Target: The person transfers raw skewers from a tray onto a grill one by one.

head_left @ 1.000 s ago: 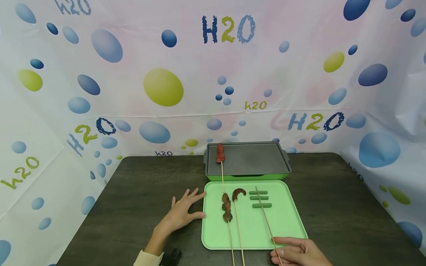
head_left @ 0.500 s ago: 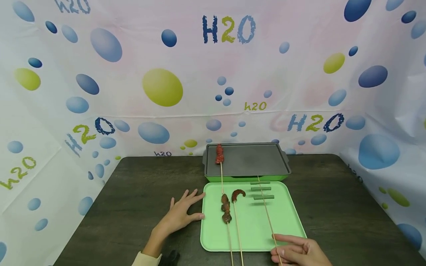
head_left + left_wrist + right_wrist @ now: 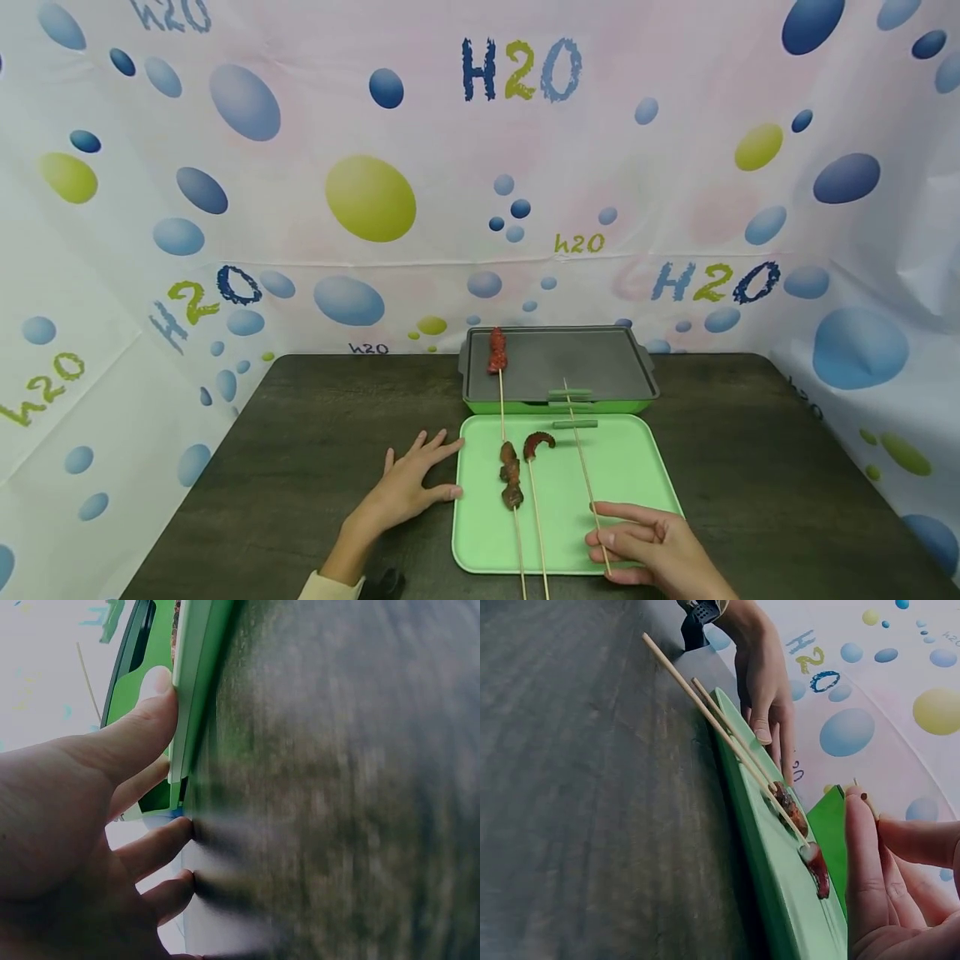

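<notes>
My right hand (image 3: 652, 546) pinches the lower part of a thin wooden skewer (image 3: 585, 467) between thumb and fingers. Three green stick-like pieces (image 3: 575, 424) are threaded crosswise near its tip, which reaches over the front edge of a grey griddle (image 3: 577, 358). In the right wrist view the skewer's end (image 3: 866, 797) shows between the fingertips. My left hand (image 3: 405, 492) is spread at the left rim of a light green tray (image 3: 480, 542); its thumb touches the rim and other fingertips rest on the table. On the tray lie a brown meat skewer (image 3: 511, 477) and a skewer with a curled reddish-brown piece (image 3: 537, 443).
A red meat skewer (image 3: 497, 352) lies at the griddle's left, its stick reaching down to the tray. The griddle has a green base and stands behind the tray on a dark wood-look table (image 3: 337, 417). A patterned white sheet (image 3: 420, 125) hangs behind.
My right hand has moved forward and slightly left, carrying the skewer with green pieces from over the tray to the griddle's front edge. My left hand stays at the tray rim.
</notes>
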Action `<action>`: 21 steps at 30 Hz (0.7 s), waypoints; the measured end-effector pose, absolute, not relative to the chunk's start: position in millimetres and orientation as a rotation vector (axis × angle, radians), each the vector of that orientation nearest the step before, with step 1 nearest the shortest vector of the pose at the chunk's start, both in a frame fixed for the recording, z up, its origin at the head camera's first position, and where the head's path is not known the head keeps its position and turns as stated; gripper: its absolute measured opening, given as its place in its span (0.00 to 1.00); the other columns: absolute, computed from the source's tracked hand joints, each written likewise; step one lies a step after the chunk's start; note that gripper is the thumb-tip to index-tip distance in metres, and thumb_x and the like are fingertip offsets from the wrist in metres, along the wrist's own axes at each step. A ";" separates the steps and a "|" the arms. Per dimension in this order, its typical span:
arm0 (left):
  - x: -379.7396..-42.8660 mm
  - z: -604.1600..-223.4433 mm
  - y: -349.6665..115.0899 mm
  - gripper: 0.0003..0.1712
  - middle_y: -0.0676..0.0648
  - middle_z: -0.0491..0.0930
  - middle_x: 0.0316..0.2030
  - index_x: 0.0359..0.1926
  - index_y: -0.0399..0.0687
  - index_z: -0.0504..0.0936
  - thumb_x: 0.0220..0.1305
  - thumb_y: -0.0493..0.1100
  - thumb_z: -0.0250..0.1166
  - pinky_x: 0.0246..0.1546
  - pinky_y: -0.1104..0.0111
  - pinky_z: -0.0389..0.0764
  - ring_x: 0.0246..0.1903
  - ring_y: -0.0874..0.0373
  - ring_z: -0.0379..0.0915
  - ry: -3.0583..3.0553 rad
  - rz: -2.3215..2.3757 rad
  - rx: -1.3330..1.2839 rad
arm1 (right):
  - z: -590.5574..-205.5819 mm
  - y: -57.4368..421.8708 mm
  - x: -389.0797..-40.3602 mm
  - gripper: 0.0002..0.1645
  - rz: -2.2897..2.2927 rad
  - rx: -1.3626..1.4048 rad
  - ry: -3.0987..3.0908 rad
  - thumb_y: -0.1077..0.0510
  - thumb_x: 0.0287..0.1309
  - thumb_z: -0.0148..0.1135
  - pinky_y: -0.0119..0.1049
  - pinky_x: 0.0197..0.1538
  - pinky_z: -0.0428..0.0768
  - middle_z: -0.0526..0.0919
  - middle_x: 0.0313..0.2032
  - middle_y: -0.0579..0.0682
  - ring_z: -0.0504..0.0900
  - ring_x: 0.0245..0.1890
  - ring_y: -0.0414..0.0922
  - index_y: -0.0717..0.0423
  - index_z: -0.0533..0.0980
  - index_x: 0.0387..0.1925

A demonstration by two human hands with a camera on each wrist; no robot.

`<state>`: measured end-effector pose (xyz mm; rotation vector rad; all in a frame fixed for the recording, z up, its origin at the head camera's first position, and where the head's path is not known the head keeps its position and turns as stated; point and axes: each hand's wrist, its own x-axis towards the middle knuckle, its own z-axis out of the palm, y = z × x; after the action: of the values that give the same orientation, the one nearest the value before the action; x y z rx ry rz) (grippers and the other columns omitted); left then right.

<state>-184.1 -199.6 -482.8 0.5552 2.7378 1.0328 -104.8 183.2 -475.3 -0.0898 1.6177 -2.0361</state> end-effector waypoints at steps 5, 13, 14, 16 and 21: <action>-180.9 -482.5 -198.7 0.44 0.35 0.59 0.76 0.76 0.53 0.70 0.61 0.55 0.73 0.60 0.20 0.29 0.77 0.30 0.42 2.724 1.050 0.567 | -468.6 169.4 -114.7 0.31 -2.039 -0.062 1.685 0.59 0.71 0.64 0.44 0.47 0.87 0.89 0.48 0.58 0.89 0.45 0.48 0.68 0.71 0.70; -178.8 -487.8 -199.4 0.45 0.36 0.59 0.76 0.76 0.56 0.70 0.59 0.57 0.73 0.59 0.19 0.31 0.76 0.29 0.43 2.710 1.047 0.561 | -465.0 155.1 -132.8 0.35 -2.051 -0.049 1.705 0.58 0.71 0.64 0.42 0.47 0.87 0.88 0.49 0.60 0.89 0.46 0.49 0.72 0.65 0.72; -179.1 -487.4 -199.6 0.45 0.36 0.60 0.76 0.76 0.56 0.70 0.59 0.57 0.73 0.59 0.19 0.31 0.76 0.29 0.43 2.709 1.048 0.558 | -464.5 153.3 -135.5 0.36 -2.050 -0.046 1.710 0.58 0.71 0.64 0.42 0.47 0.87 0.88 0.49 0.60 0.89 0.46 0.49 0.72 0.65 0.72; -180.2 -486.3 -200.0 0.45 0.36 0.59 0.76 0.76 0.56 0.70 0.60 0.57 0.73 0.59 0.19 0.31 0.76 0.29 0.43 2.708 1.043 0.556 | -463.6 149.7 -140.8 0.36 -2.045 -0.033 1.725 0.57 0.71 0.65 0.42 0.47 0.87 0.88 0.49 0.60 0.89 0.46 0.48 0.71 0.65 0.72; -182.9 -482.6 -201.3 0.45 0.36 0.59 0.76 0.76 0.55 0.70 0.59 0.56 0.73 0.59 0.19 0.31 0.76 0.29 0.43 2.706 1.044 0.551 | -461.0 142.1 -152.3 0.37 -2.026 -0.004 1.771 0.55 0.71 0.65 0.42 0.47 0.87 0.88 0.49 0.59 0.89 0.45 0.47 0.70 0.66 0.72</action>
<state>-182.9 -201.3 -482.6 0.5511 2.7060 1.0439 -152.3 142.1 -461.0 -0.0035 1.7714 -2.0256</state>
